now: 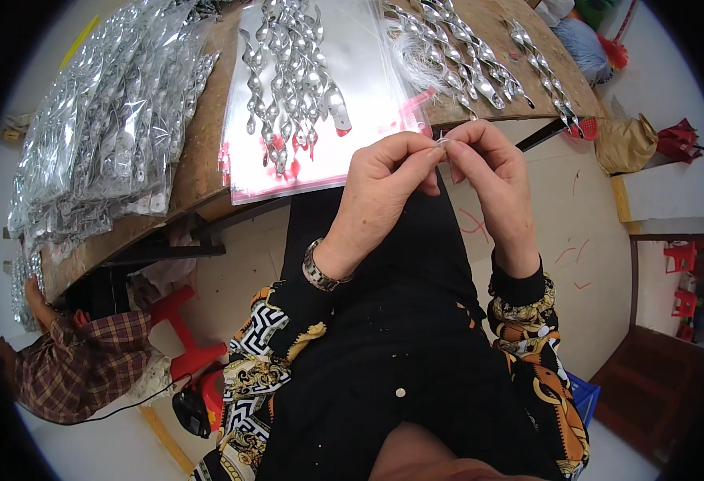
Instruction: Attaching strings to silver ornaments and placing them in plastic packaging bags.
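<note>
My left hand (380, 188) and my right hand (496, 180) meet just past the table's near edge, thumbs and forefingers pinched together. Between the fingertips shows a bit of thin white string (442, 139), most of it hidden by the fingers. Beyond them, a tangle of similar white strings (418, 62) lies on the table. Left of my hands, several twisted silver metal strips (288, 88) rest side by side on a stack of clear plastic bags (360, 88) with pink printing. More twisted silver strips (468, 60) lie at the table's far right.
A tall pile of bagged silver strips (115, 120) covers the left part of the wooden table (200, 152). At lower left, a person in a plaid shirt (95, 361) sits by a red stool (180, 329). A tan bag (626, 144) and dark red umbrella (681, 143) stand at right.
</note>
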A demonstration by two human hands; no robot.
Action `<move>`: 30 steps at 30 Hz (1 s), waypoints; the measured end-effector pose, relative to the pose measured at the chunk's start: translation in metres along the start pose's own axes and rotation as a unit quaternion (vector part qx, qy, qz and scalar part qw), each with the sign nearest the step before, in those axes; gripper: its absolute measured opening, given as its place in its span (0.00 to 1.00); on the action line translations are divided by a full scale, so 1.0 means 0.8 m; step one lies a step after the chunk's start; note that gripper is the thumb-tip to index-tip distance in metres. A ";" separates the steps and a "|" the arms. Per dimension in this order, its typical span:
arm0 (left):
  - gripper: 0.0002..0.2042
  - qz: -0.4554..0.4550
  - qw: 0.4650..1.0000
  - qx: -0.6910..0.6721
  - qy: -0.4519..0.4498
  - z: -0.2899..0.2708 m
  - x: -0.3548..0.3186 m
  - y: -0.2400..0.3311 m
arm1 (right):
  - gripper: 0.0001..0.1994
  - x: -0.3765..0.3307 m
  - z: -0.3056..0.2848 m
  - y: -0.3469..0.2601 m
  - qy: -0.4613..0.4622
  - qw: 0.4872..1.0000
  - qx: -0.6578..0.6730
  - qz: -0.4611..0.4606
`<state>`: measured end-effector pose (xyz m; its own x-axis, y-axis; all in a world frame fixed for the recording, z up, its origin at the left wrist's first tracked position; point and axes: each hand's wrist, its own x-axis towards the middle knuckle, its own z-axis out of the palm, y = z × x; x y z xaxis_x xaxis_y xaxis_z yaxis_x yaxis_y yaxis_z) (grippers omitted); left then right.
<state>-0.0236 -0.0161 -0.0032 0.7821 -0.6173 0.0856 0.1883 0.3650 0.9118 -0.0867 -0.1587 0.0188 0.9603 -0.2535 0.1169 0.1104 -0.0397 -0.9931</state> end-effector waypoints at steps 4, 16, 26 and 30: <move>0.07 0.006 1.000 -0.009 -0.010 -0.001 -0.001 -0.002 | 0.04 0.001 -0.001 0.000 -0.002 1.000 -0.001 0.001; 0.07 0.024 1.000 -0.011 0.000 -0.004 0.000 -0.003 | 0.05 -0.016 0.013 -0.002 0.086 0.974 -0.145 -0.154; 0.06 0.023 1.000 0.006 -0.002 -0.003 -0.002 -0.006 | 0.04 -0.011 0.017 0.000 0.078 0.953 -0.224 -0.189; 0.07 0.028 0.999 0.015 -0.006 -0.003 -0.002 -0.006 | 0.03 -0.010 0.018 0.000 0.083 0.951 -0.234 -0.185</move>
<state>-0.0247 -0.0151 -0.0085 0.7835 -0.6050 0.1422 0.1257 0.3784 0.9171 -0.0909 -0.1429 0.0175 0.8202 -0.2855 0.4958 0.2695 -0.5717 -0.7750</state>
